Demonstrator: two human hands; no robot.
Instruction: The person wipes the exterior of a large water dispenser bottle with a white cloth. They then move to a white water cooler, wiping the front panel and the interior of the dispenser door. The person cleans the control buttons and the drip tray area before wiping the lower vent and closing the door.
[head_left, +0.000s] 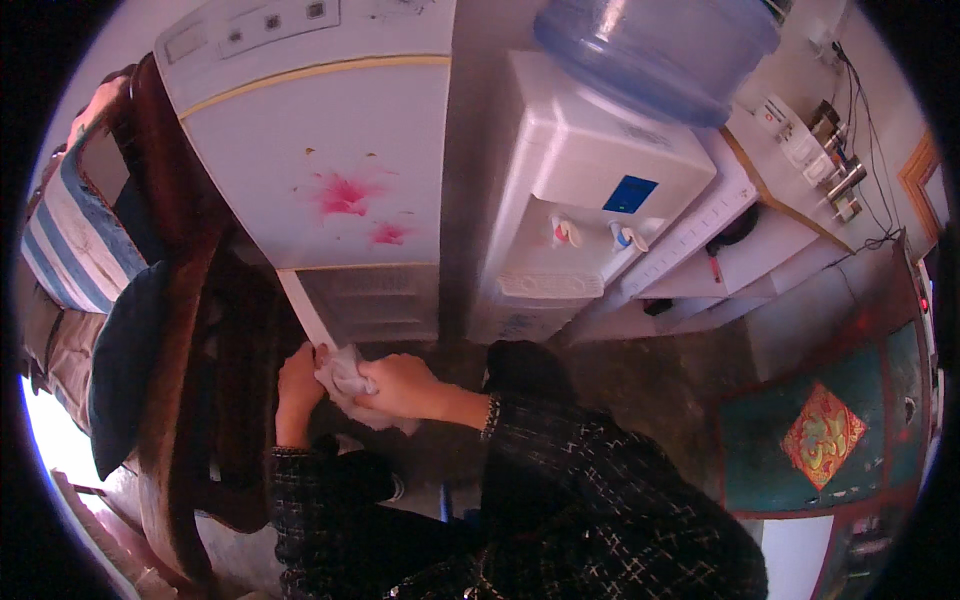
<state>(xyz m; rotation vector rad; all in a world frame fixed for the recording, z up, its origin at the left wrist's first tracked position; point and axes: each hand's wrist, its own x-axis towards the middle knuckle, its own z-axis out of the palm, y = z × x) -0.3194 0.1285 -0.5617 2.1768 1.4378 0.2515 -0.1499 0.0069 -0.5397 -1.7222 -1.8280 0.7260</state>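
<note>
My right hand [404,385] is closed around a crumpled whitish cloth [345,372], part of which hangs below the fingers. Beside it, my left hand [297,384] is curled shut at the lower left corner of a white appliance [365,135] with a pink flower print. The cloth touches the left hand's fingertips; what that hand grips, if anything, is hidden. A pale strip [307,310] along the appliance's lower edge runs down to where both hands meet. Knobs sit on the appliance's top panel, and its lower front is a dark grey panel [382,303].
Right of the appliance stands a white water dispenser [545,180] with a blue bottle [660,50] on top. A white shelf unit [750,260] adjoins it. At the left is a dark wooden bench [180,400] with cushions [120,370]. A green cabinet [755,440] stands at the right.
</note>
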